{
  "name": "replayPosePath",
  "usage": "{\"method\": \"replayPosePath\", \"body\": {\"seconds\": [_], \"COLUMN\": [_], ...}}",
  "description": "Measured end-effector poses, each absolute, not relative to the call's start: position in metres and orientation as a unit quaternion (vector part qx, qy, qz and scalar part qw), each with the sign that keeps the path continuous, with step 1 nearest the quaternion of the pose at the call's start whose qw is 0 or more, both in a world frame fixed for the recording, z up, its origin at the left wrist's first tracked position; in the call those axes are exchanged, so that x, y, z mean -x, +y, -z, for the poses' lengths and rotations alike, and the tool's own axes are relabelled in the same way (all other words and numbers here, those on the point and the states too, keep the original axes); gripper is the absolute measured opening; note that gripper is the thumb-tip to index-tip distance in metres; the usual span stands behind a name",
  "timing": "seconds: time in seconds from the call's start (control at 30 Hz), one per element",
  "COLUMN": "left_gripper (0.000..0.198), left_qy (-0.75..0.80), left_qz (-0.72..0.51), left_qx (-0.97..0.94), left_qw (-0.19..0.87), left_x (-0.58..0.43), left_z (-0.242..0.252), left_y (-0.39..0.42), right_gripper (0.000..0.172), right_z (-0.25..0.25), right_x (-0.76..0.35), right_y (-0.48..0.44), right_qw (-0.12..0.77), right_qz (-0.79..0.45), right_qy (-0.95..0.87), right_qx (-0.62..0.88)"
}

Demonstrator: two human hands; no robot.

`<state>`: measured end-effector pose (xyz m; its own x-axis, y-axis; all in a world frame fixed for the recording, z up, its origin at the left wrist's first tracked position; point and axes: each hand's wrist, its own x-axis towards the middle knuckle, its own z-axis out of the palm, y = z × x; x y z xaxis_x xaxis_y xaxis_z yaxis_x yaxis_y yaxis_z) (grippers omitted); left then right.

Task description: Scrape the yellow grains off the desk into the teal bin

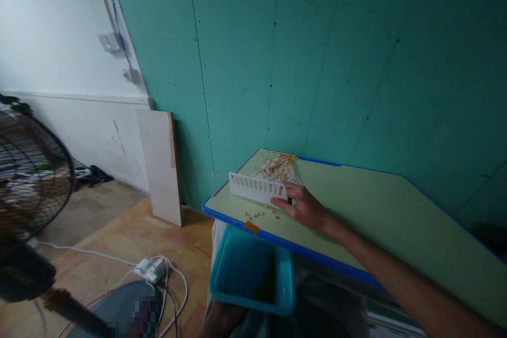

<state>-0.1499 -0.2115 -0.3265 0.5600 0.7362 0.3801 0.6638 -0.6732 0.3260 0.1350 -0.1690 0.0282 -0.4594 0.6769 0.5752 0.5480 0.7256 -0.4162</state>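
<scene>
My right hand [303, 205] is closed on the right end of a white slotted plastic divider [255, 188], its thumb in front and fingers behind. The divider stands on its long edge on the pale green tabletop [356, 206]. Just behind it lies a heap of small tan and whitish bits [279, 167]. A few loose tan bits [259, 214] are scattered in front, near the table's edge. Below that edge is a turquoise plastic bin [285, 296], its inside dark. A dark, skin-toned shape shows under the bin, too unclear to name. My left hand cannot be made out.
A strip of orange-brown tape [251, 227] crosses the table's blue edging. Behind stands a green wall [245, 63], with a board [160, 169] leaning at the left. A black fan [31, 179] and a white power strip [149, 270] with loose cables are on the left.
</scene>
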Motion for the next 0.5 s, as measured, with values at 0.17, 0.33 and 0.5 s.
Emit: {"method": "replayPosePath", "body": {"seconds": [0.17,0.33,0.5], "left_gripper": [0.026,0.026,0.028], "left_qy": [0.396,0.392,0.383], "left_qz": [-0.247,-0.271,-0.282], "left_qx": [-0.88,-0.875,-0.876], "left_qw": [0.084,0.084,0.079], "left_x": [0.153,0.153,0.148], "left_z": [0.296,0.263,0.245], "left_y": [-0.229,-0.249,-0.253], "right_gripper": [0.018,0.015,0.019], "right_z": [-0.027,-0.032,-0.033], "right_x": [-0.131,-0.126,-0.129], "right_y": [-0.172,-0.178,-0.177], "right_qw": [0.368,0.374,0.394], "right_qz": [-0.13,-0.232,-0.204], "right_qy": [-0.852,-0.828,-0.823], "right_qx": [0.351,0.347,0.354]}}
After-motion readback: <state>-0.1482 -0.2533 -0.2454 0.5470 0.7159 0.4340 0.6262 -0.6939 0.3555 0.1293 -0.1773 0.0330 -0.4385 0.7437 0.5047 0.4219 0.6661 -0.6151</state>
